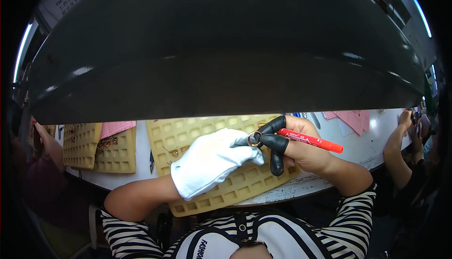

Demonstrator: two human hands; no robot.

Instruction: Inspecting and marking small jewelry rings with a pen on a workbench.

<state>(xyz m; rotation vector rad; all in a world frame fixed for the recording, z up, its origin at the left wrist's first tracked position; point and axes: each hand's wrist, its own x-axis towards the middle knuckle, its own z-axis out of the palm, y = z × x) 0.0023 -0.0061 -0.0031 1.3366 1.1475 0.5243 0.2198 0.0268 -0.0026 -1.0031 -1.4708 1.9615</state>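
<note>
My left hand [215, 156], in a white glove with greyed fingertips, and my right hand [289, 146], with black finger cots, meet over a yellow compartment tray [201, 204]. Between their fingertips they hold a gold-coloured ring [253, 138]. A red marker pen [314, 141] lies across my right hand, held against it and pointing to the right. Small gold-coloured pieces [174, 152] sit in the tray to the left of the glove. The fingers of my left hand partly hide the tray's middle.
A dark lamp hood or cover [226, 64] hangs above the white table [141, 153]. More yellow trays [122, 160] with jewellery pieces and pink paper [118, 127] lie at left. A pen [152, 162] lies beside my tray. Other people's arms [397, 149] show at both sides.
</note>
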